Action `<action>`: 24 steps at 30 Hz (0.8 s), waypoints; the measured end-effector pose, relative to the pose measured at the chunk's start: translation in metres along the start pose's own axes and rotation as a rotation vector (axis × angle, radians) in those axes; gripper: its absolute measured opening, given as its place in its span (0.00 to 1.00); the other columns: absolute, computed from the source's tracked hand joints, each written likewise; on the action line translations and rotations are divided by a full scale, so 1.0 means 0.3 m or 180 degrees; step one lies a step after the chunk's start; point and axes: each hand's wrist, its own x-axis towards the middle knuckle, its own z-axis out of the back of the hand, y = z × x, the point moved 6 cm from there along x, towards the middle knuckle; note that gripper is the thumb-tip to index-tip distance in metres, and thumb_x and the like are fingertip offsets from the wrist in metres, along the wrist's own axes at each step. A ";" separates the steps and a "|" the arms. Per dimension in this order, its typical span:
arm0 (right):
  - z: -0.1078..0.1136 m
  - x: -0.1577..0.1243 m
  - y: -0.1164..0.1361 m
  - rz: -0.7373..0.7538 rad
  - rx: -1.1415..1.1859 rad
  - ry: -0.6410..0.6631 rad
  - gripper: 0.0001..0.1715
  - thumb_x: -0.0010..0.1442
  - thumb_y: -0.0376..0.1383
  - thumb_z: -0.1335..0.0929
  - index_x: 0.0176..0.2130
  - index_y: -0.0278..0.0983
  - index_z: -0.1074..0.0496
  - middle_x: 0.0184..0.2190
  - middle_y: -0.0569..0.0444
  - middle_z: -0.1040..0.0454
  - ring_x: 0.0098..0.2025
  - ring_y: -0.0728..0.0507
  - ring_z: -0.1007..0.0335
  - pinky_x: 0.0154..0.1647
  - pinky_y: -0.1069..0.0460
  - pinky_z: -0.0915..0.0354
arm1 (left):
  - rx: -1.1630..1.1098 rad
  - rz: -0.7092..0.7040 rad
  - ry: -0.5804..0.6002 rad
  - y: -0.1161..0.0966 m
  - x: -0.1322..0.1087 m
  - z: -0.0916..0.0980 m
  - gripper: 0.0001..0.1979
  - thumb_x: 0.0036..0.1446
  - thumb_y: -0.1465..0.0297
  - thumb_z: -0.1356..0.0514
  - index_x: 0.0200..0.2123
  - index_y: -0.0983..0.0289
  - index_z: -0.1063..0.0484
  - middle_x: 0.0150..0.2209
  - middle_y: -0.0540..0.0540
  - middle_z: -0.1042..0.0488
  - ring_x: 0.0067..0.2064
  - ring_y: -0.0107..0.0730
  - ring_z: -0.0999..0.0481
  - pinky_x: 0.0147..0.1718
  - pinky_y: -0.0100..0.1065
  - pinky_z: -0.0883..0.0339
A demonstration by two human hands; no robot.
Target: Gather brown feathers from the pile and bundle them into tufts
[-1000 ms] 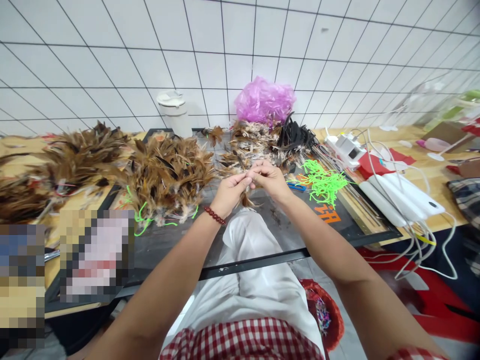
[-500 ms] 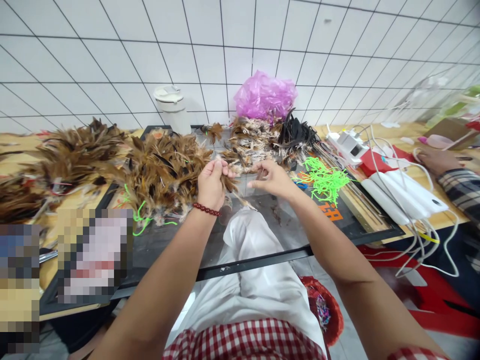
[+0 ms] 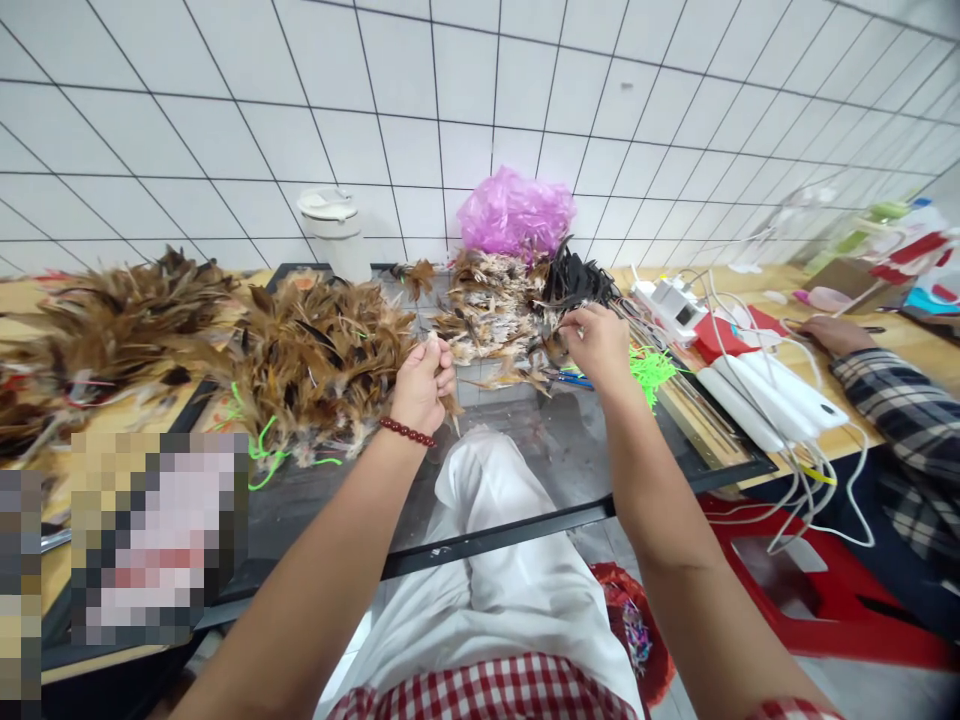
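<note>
Left grip [image 3: 422, 385] pinching feathers [image 3: 453, 409], one purple bag [image 3: 517, 212], one cup [image 3: 334, 238]

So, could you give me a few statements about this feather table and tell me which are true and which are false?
1. A beaded bracelet sits at the left wrist. True.
2. The left hand holds a white cup. False: it holds brown feathers, and the cup stands by the wall.
3. A bright green tangle shows beside the right wrist. True.
4. The right hand is inside the purple bag. False: it is apart from the bag, just in front of the black feathers.
5. Another person's hand is at the right side of the table. True.
</note>
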 end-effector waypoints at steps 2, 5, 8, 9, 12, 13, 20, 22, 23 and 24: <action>-0.001 0.001 -0.022 -0.0053 -0.0002 0.0227 0.11 0.55 0.37 0.35 0.36 0.40 0.23 0.36 0.51 0.24 0.40 0.40 0.31 0.42 0.48 0.41 | 0.0025 0.0043 -0.0007 0.009 0.000 0.001 0.11 0.53 0.64 0.38 0.29 0.65 0.36 0.21 0.44 0.40 0.15 0.13 0.49 0.12 0.19 0.57; 0.017 0.001 -0.077 -0.0368 -0.0228 0.0369 0.12 0.53 0.37 0.34 0.35 0.42 0.22 0.33 0.50 0.22 0.38 0.40 0.29 0.40 0.49 0.40 | 0.0009 0.0054 0.0029 0.019 -0.002 -0.002 0.11 0.53 0.65 0.38 0.29 0.65 0.35 0.21 0.44 0.40 0.15 0.13 0.48 0.12 0.19 0.57; 0.050 0.002 -0.166 -0.0841 -0.0527 0.0431 0.11 0.51 0.36 0.34 0.34 0.41 0.21 0.34 0.48 0.22 0.39 0.38 0.28 0.39 0.47 0.39 | 0.0032 0.0092 0.0118 0.033 -0.008 -0.011 0.12 0.52 0.64 0.37 0.29 0.66 0.35 0.21 0.44 0.40 0.16 0.13 0.48 0.13 0.19 0.57; 0.052 0.001 -0.194 -0.0942 -0.0562 0.0548 0.10 0.50 0.36 0.33 0.33 0.41 0.21 0.34 0.47 0.22 0.39 0.38 0.28 0.39 0.47 0.39 | 0.0047 0.0113 0.0148 0.039 -0.010 -0.015 0.12 0.51 0.64 0.37 0.29 0.66 0.35 0.22 0.44 0.40 0.16 0.13 0.48 0.13 0.19 0.57; 0.021 -0.008 -0.238 -0.0923 -0.0517 0.1143 0.08 0.46 0.39 0.30 0.29 0.40 0.22 0.30 0.49 0.23 0.35 0.41 0.28 0.36 0.50 0.38 | 0.0103 0.0181 0.0211 0.054 -0.017 -0.024 0.13 0.50 0.63 0.36 0.30 0.66 0.34 0.22 0.44 0.40 0.16 0.13 0.48 0.13 0.19 0.57; 0.003 -0.014 -0.241 -0.0880 -0.0493 0.1354 0.08 0.45 0.40 0.29 0.28 0.40 0.22 0.28 0.50 0.23 0.33 0.43 0.29 0.34 0.51 0.38 | 0.0121 0.0202 0.0225 0.059 -0.019 -0.026 0.13 0.50 0.63 0.36 0.30 0.66 0.34 0.22 0.44 0.40 0.16 0.13 0.48 0.13 0.19 0.57; -0.050 -0.029 -0.213 -0.0683 -0.0416 0.1785 0.04 0.44 0.33 0.32 0.25 0.36 0.25 0.25 0.51 0.25 0.28 0.47 0.32 0.28 0.55 0.42 | 0.0161 0.0237 0.0328 0.062 -0.021 -0.033 0.14 0.48 0.63 0.35 0.29 0.66 0.34 0.21 0.44 0.40 0.16 0.13 0.47 0.13 0.19 0.56; -0.013 -0.013 -0.187 -0.0586 -0.0179 0.1352 0.06 0.47 0.33 0.34 0.26 0.35 0.27 0.25 0.50 0.25 0.29 0.46 0.32 0.29 0.54 0.42 | 0.0194 0.0242 0.0342 0.062 -0.022 -0.033 0.14 0.48 0.63 0.35 0.29 0.66 0.34 0.21 0.44 0.39 0.16 0.13 0.47 0.13 0.19 0.56; 0.008 -0.008 -0.170 -0.0561 0.0077 0.1129 0.06 0.49 0.33 0.35 0.27 0.35 0.28 0.26 0.50 0.25 0.29 0.47 0.32 0.29 0.54 0.42 | 0.0218 0.0240 0.0339 0.062 -0.022 -0.033 0.14 0.48 0.63 0.35 0.29 0.66 0.34 0.21 0.45 0.39 0.16 0.13 0.47 0.13 0.19 0.56; 0.024 -0.005 -0.149 -0.0543 0.0450 0.0971 0.06 0.50 0.33 0.36 0.29 0.35 0.29 0.27 0.51 0.25 0.28 0.47 0.33 0.28 0.54 0.41 | 0.0246 0.0238 0.0335 0.063 -0.022 -0.032 0.14 0.48 0.63 0.35 0.29 0.66 0.33 0.21 0.45 0.39 0.16 0.13 0.47 0.13 0.19 0.56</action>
